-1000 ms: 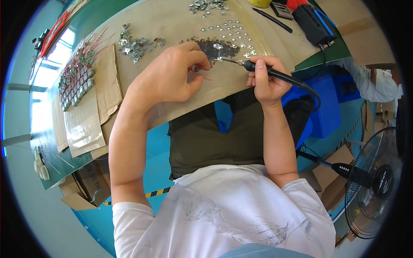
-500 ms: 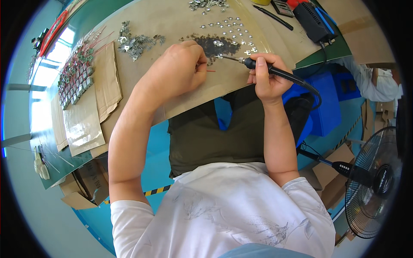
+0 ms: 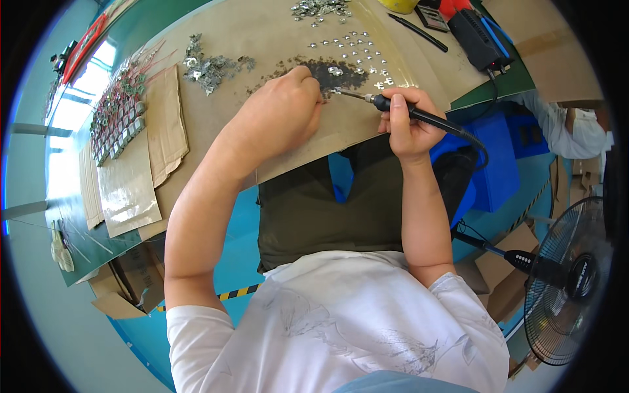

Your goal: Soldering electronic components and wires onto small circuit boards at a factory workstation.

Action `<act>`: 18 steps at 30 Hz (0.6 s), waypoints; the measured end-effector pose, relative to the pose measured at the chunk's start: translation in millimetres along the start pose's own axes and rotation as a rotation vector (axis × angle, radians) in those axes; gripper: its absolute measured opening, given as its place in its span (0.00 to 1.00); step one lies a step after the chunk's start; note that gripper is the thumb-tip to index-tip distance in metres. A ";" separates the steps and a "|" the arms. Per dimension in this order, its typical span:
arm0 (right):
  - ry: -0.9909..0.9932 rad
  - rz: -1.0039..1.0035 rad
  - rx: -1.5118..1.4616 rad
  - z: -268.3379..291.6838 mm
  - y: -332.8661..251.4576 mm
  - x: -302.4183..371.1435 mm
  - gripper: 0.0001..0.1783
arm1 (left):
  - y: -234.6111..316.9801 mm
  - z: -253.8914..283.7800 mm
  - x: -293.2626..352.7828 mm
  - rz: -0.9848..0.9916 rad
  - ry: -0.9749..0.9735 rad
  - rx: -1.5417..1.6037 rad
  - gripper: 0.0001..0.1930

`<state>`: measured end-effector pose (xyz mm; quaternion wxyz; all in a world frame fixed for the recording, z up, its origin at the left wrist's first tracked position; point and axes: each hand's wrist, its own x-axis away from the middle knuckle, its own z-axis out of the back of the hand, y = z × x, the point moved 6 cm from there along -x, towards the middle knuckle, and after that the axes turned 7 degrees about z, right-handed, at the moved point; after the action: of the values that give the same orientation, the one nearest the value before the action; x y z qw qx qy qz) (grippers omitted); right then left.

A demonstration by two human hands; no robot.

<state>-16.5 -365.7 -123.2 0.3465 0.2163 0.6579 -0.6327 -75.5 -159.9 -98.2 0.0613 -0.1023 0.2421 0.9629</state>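
My right hand (image 3: pixel 414 124) grips a black soldering iron (image 3: pixel 383 103) like a pen, its cable curving back over the wrist. The iron's tip (image 3: pixel 347 93) reaches a small shiny metal piece (image 3: pixel 336 90) at the edge of a dark scorched patch (image 3: pixel 354 80). Close to that tip, my left hand (image 3: pixel 291 108) is closed with thumb and fingers pinched together. A red wire showed from these fingers a moment ago; now the hand covers it. Another bright metal clip (image 3: pixel 335 71) lies on the scorched patch.
Small metal clips (image 3: pixel 367 52) stand in loose rows beyond the patch. Piles of metal parts lie at the left (image 3: pixel 213 69) and far edge (image 3: pixel 321 8). Wired assemblies (image 3: pixel 121 131) sit on the left; a black soldering station (image 3: pixel 478 39) stands far right. A fan (image 3: pixel 570 275) is at the right.
My left hand has moved right and slightly down, closer to the iron's tip, and the red wire end has gone from sight. My right hand stays almost where it was.
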 end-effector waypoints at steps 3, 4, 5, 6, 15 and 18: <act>0.005 -0.035 -0.029 -2.4 -0.1 0.9 0.03 | -5.7 4.0 1.5 0.101 0.081 0.078 0.06; 0.006 -0.034 -0.027 -1.6 1.3 1.1 0.03 | -4.9 5.2 0.7 0.099 0.082 0.079 0.06; -0.001 -0.012 0.002 -0.6 2.4 2.1 0.03 | -6.3 5.1 -0.4 0.137 0.042 0.120 0.07; -0.010 0.009 0.028 -0.6 2.2 2.3 0.03 | -8.0 3.7 -0.2 0.180 0.004 0.160 0.08; -0.079 0.087 0.137 -5.9 -4.9 -3.0 0.02 | -8.7 -4.7 -2.5 0.116 0.095 0.098 0.06; -0.077 0.112 0.141 -4.7 -5.7 -4.9 0.02 | -6.5 -2.7 -3.5 0.115 0.089 0.102 0.06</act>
<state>-18.2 -360.9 -116.0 0.3903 0.2520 0.5850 -0.6648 -70.5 -155.8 -102.6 -0.0001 -0.1276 0.2988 0.9457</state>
